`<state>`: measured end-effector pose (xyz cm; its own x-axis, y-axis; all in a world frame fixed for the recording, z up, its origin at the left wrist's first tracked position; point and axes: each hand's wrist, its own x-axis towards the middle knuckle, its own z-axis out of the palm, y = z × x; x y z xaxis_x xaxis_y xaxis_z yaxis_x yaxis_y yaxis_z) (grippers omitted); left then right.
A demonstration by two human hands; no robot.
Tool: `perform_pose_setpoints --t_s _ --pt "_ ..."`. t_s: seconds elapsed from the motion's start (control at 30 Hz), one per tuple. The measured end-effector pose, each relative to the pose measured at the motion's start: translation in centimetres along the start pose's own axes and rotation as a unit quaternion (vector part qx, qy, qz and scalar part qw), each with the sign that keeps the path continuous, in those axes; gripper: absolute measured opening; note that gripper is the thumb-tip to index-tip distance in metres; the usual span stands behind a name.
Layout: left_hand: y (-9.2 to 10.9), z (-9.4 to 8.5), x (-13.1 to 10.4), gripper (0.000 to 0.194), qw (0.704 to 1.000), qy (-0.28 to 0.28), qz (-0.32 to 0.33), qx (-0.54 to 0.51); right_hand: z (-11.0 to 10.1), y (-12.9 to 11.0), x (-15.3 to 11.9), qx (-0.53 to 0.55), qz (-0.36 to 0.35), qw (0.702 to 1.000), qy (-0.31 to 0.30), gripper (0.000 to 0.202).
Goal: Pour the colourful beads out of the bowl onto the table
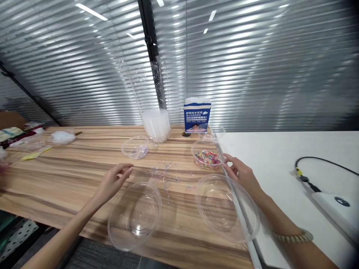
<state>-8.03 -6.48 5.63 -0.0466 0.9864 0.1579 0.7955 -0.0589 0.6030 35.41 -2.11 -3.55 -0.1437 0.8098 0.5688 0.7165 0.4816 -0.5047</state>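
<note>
My left hand (116,179) is above the wooden table, fingers loosely curled with a gap between thumb and forefinger, nothing visible in it. My right hand (238,170) has its fingertips at the rim of a clear bowl of multicoloured small pieces (208,157). Between my hands, small clear and purplish pieces (161,172) lie scattered on the wood. Nearer to me stand two clear empty bowls, one at the left (134,216) and one at the right (227,209). Beyond my left hand sits a clear bowl with a few purplish pieces (139,151).
At the back are a clear bag of stacked white containers (157,125), a blue paper bag (196,116) and another clear bowl. Plastic bags and a yellow item (36,153) lie far left. A white device (339,209) with a black cable is on the white table at right.
</note>
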Motion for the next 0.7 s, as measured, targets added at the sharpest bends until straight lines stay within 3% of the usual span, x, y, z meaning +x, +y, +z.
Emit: perform_pose_setpoints --t_s 0.1,0.17,0.23,0.3,0.37,0.43,0.57,0.7 --pt "0.1 0.6 1.8 0.051 0.995 0.095 0.018 0.006 -0.1 0.0 -0.1 -0.008 0.007 1.0 0.002 0.038" --pt "0.9 0.9 2.1 0.051 0.995 0.095 0.011 -0.017 -0.3 0.1 -0.1 -0.014 0.003 1.0 0.017 0.036" --pt "1.8 0.9 1.4 0.049 0.998 0.036 0.003 -0.05 -0.5 0.2 -0.1 -0.014 0.004 0.999 0.034 0.036" --pt "2.5 0.6 -0.1 0.048 0.992 -0.083 -0.007 -0.09 -0.6 0.2 -0.1 -0.009 0.012 0.999 0.046 0.036" --pt "2.6 0.3 -1.8 0.051 0.967 -0.205 -0.027 -0.148 -0.7 0.1 -0.1 -0.003 0.021 0.998 0.052 0.037" --pt "2.3 -0.2 -3.5 0.048 0.941 -0.262 -0.06 -0.208 -0.8 -0.1 0.0 0.0 0.027 0.998 0.058 0.038" --pt "1.0 -1.0 -5.6 0.034 0.922 -0.202 -0.153 -0.293 -1.2 -0.4 -0.1 0.003 0.043 0.996 0.077 0.039" --pt "-0.8 -2.0 -6.3 0.043 0.885 -0.088 -0.239 -0.389 -1.3 -0.6 -0.2 0.013 0.049 0.994 0.101 0.04"
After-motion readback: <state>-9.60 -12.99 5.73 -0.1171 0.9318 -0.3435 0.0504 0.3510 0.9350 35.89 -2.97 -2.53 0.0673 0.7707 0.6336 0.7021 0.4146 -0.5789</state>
